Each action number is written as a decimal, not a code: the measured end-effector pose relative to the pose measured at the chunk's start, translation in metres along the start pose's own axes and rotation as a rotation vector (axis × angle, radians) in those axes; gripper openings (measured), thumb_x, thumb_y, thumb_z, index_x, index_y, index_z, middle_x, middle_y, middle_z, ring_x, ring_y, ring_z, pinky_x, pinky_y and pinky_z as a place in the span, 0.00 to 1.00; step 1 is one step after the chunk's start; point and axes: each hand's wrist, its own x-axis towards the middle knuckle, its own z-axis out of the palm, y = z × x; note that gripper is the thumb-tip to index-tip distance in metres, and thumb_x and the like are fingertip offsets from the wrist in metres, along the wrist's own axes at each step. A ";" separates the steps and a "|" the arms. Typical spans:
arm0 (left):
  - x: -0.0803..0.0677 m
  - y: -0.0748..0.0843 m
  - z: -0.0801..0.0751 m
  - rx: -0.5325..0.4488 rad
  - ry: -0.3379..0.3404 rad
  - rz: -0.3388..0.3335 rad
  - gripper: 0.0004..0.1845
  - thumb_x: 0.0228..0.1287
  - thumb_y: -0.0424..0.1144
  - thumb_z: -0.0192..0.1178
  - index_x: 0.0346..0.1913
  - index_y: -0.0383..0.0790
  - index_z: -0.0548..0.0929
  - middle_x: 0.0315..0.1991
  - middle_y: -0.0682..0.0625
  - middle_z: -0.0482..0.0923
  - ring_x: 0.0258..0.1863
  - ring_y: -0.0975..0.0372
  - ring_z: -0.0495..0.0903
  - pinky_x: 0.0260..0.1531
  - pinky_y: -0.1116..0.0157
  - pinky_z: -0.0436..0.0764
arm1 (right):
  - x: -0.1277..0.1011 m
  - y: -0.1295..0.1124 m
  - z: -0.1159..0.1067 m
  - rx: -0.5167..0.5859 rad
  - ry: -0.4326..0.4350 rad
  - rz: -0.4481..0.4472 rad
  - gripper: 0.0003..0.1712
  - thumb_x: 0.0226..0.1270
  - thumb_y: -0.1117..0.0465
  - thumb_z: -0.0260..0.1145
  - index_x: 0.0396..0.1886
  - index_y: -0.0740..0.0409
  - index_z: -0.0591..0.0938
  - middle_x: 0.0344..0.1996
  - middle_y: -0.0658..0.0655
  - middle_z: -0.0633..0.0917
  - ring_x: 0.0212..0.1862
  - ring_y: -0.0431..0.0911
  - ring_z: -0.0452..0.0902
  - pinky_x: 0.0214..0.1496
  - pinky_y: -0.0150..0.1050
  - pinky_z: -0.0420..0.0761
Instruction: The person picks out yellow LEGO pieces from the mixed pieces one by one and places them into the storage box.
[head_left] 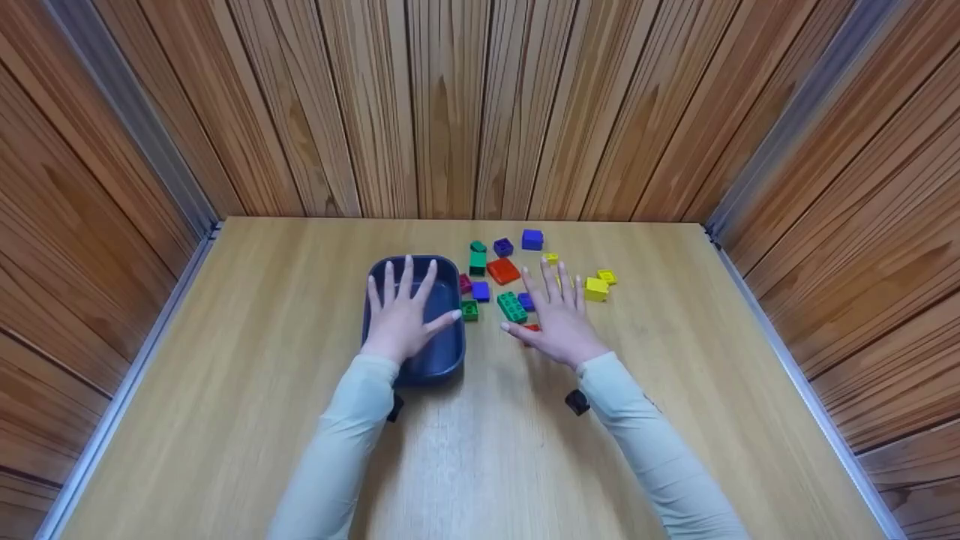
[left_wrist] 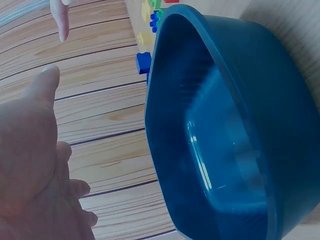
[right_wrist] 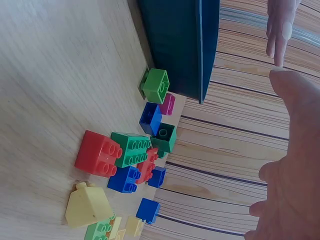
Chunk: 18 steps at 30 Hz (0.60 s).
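My left hand (head_left: 399, 322), fingers spread and straight, hovers above a dark blue plastic bin (head_left: 442, 361). The left wrist view shows a gap between that hand and the bin's rim (left_wrist: 235, 90). Over the loose toy building bricks, my right hand (head_left: 561, 326) is also spread wide, holding nothing. Beneath it lie a red brick (right_wrist: 97, 154), partly hidden in the head view, and a green brick (head_left: 512, 307). A flat red brick (head_left: 503, 271), a blue brick (head_left: 532, 240) and a yellow brick (head_left: 596, 289) lie farther out.
More bricks lie close to the bin's right side, among them a green one (head_left: 470, 310) and a violet-blue one (head_left: 481, 292). Wood-plank walls (head_left: 450, 112) enclose the wooden table (head_left: 247, 390) at the back and both sides.
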 end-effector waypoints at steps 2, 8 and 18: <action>0.000 -0.001 0.000 -0.020 -0.004 -0.009 0.49 0.57 0.75 0.44 0.76 0.59 0.43 0.76 0.45 0.31 0.72 0.43 0.29 0.64 0.43 0.28 | 0.000 0.000 0.000 -0.004 -0.005 0.002 0.56 0.56 0.23 0.50 0.77 0.40 0.41 0.76 0.57 0.36 0.74 0.56 0.23 0.68 0.59 0.29; -0.002 -0.009 -0.001 -0.069 -0.030 -0.040 0.49 0.58 0.71 0.49 0.77 0.55 0.45 0.76 0.41 0.33 0.72 0.41 0.31 0.65 0.43 0.33 | -0.001 0.003 0.002 0.027 -0.017 0.010 0.56 0.55 0.22 0.49 0.77 0.40 0.42 0.76 0.57 0.38 0.74 0.55 0.24 0.69 0.57 0.29; -0.015 -0.040 0.003 -0.087 0.011 -0.080 0.46 0.63 0.59 0.57 0.76 0.45 0.48 0.73 0.32 0.40 0.69 0.36 0.45 0.64 0.39 0.47 | -0.003 0.008 0.000 0.075 0.008 0.004 0.51 0.61 0.31 0.57 0.77 0.47 0.50 0.75 0.60 0.44 0.74 0.58 0.37 0.70 0.58 0.42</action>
